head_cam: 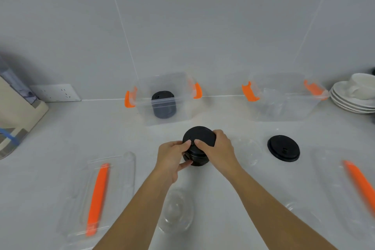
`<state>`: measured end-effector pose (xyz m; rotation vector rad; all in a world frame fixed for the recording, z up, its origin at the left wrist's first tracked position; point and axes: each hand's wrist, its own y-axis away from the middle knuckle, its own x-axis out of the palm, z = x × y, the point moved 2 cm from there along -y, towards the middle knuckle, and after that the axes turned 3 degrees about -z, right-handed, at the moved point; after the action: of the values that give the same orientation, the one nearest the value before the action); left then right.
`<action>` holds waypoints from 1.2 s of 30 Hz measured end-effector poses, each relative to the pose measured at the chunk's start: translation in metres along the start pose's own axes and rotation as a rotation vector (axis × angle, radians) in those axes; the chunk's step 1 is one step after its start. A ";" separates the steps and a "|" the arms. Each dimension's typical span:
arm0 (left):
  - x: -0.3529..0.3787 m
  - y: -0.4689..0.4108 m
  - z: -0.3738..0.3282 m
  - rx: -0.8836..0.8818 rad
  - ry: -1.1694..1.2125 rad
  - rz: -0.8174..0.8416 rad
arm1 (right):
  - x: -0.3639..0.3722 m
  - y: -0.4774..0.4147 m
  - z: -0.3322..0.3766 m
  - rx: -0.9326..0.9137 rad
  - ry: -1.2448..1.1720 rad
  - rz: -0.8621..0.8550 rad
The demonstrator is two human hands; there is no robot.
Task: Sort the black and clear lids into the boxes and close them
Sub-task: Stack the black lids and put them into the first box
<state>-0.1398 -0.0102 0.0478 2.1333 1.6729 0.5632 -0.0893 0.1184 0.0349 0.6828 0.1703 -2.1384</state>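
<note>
Holding a stack of black lids (197, 146) between both hands: my left hand (172, 156) closes on its near left side, thumb on top, and my right hand (218, 148) wraps the right side. The top lid sits tilted and off-centre on the ones below.

Risk: that skewed top lid could slide off if I lift before squaring the stack, and a squeeze from the sides alone may let the lower lids drop out.

Target, I judge, is the left box (164, 99), just beyond the stack, open, with black lids already standing inside. The right box (284, 99) is also open; it seems to hold clear lids, though the blur leaves me unsure.

Nearby: one loose black lid (283, 148) lies flat to the right. Clear lids (176, 211) rest between my forearms and could be swept by a wrist. Box covers with orange handles lie left (97, 197) and right (357, 184), both off their boxes. A stack of white plates (353, 95) crowds the right box's far side.
</note>
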 end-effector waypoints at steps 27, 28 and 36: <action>-0.002 -0.057 0.010 -0.259 -0.111 0.079 | 0.042 -0.032 -0.025 0.357 0.033 0.054; -0.002 -0.057 0.010 -0.273 -0.099 0.086 | 0.042 -0.032 -0.026 0.381 0.006 0.055; 0.001 -0.056 0.009 -0.335 -0.064 0.137 | 0.042 -0.026 -0.025 0.414 -0.175 0.111</action>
<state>-0.1814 0.0032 0.0109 2.0043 1.2997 0.7485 -0.1191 0.1138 -0.0111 0.7138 -0.4059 -2.1301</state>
